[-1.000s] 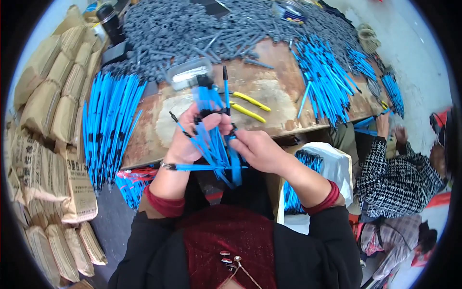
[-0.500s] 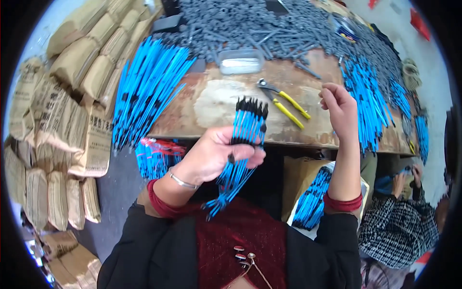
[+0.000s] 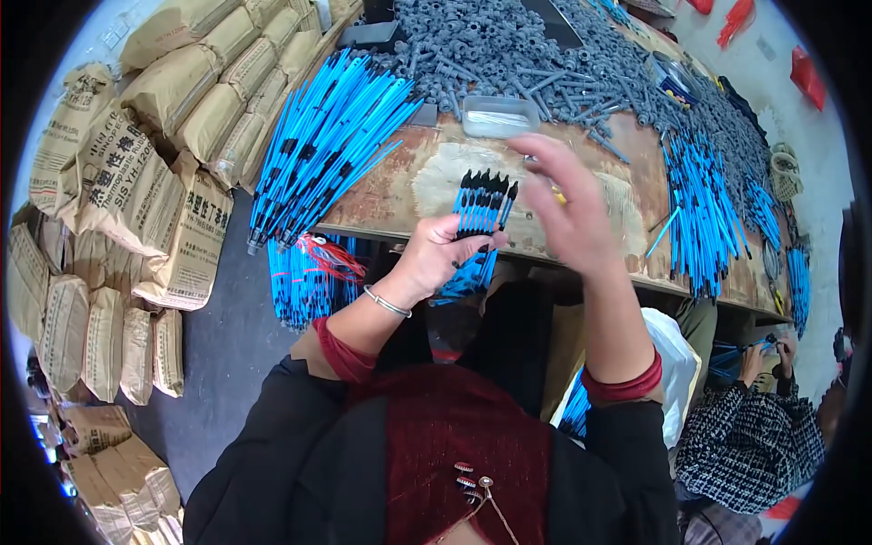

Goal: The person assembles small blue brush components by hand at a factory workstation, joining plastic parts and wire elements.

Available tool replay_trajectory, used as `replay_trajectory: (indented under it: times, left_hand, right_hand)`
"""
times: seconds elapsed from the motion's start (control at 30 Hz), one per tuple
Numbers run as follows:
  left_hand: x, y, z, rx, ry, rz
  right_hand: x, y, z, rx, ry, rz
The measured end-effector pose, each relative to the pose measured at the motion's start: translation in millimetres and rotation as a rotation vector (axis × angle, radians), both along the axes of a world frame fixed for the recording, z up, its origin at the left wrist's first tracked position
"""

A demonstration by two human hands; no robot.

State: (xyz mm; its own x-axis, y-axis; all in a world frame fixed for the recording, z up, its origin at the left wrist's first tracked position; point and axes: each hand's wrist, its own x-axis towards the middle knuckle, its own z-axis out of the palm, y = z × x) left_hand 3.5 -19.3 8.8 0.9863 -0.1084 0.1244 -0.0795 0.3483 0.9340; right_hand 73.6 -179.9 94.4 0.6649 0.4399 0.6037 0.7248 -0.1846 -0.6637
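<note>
A: Bundle of blue rods [image 3: 479,238] with black tips sits upright in the left hand [image 3: 442,259], held over the near edge of the wooden surface [image 3: 381,195]. Black tips fan out at the top; blue tails hang below the fist.

B: Grip state?

A: Left hand clenched round the bundle's lower middle, fingers wrapped fully. Right hand [image 3: 568,209] raised just beside the tips, fingers spread and loose, grasping nothing. It is motion-blurred, so contact with the tips cannot be told.

B: Handling estimate?

A: Judged light, thin, fairly stiff but springy. Smooth plastic, so loose rods probably slide against each other and splay. Best hold looks like mid-length with a full wrap, as now; pinching near the tips would likely let the tails scatter.

B: Surroundings?

A: Larger heap of blue rods [image 3: 322,145] lies on the surface's left, another heap [image 3: 704,204] at right. Grey parts pile [image 3: 509,45] behind, with a clear tray [image 3: 498,116] near it. Stacked sacks [image 3: 136,173] on the floor at left. A seated person [image 3: 749,436] works lower right.
</note>
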Motion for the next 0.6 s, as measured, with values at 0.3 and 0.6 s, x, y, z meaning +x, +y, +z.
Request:
replay_trajectory:
  times: [0.3, 0.6]
  left_hand:
    - [-22, 20, -20, -0.013, 0.201, -0.177]
    - [7, 27, -4, -0.069, 0.399, -0.104]
  right_hand:
    - [-27, 41, -26, -0.62, -0.074, 0.313]
    - [173, 35, -38, -0.656, -0.033, -0.245]
